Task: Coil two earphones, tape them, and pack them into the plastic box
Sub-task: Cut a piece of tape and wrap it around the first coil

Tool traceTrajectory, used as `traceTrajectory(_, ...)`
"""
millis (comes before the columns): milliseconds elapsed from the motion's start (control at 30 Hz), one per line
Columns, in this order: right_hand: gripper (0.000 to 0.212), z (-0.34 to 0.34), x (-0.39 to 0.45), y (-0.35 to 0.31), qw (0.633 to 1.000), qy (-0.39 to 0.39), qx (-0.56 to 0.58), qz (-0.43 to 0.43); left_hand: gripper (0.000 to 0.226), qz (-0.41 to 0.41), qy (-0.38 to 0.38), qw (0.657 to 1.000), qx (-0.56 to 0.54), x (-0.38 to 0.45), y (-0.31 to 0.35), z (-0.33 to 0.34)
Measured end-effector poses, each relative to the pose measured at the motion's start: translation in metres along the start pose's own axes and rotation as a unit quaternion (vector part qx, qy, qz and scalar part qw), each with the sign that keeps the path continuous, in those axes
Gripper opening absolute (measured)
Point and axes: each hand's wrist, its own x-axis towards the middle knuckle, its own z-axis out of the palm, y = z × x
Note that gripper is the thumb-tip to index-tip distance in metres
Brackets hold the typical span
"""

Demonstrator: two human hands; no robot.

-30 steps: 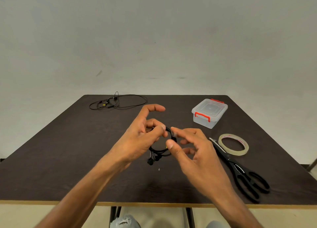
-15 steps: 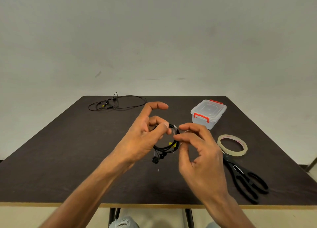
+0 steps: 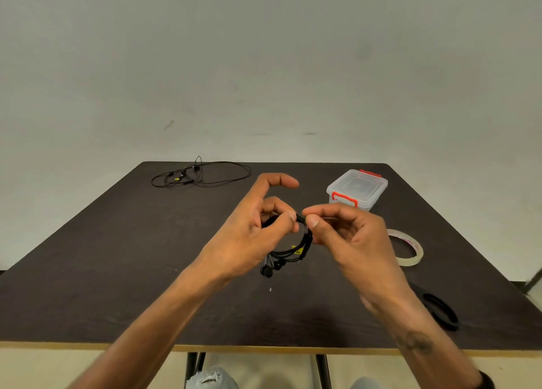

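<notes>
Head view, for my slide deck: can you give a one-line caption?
Left hand holds a coiled earphone while right hand pinches tape onto it.

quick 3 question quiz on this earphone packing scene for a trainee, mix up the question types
1. True or false: the plastic box has its lid on.
2. Which lies nearest the table's far left corner? A) tape roll B) loose earphone C) scissors
3. Fill in: the left hand holds the coiled ____ while the right hand pinches at the coil's top.

Key
1. True; the lid with red clips sits on the box.
2. B; the uncoiled earphone lies far left, the tape and scissors on the right.
3. earphone
</notes>
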Motion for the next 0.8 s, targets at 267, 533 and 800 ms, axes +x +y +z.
traceTrajectory(267, 0.018, 0.001, -0.006, 0.001, 1.0, 0.001, -0.006, -0.008, 0.04, 0.015, 0.009, 1.0, 0.011, -0.001, -0.005, 0.001)
traceTrajectory(533, 0.022, 0.01, -0.012, 0.006, 0.98, 0.054, -0.154, -0.115, 0.039, 0.023, 0.016, 0.999, 0.027, -0.003, -0.003, 0.001)
traceTrajectory(800, 0.019, 0.024, -0.013, 0.015, 0.938, 0.135, -0.245, -0.206, 0.039, 0.032, 0.009, 0.999, 0.035, -0.005, 0.002, 0.005)
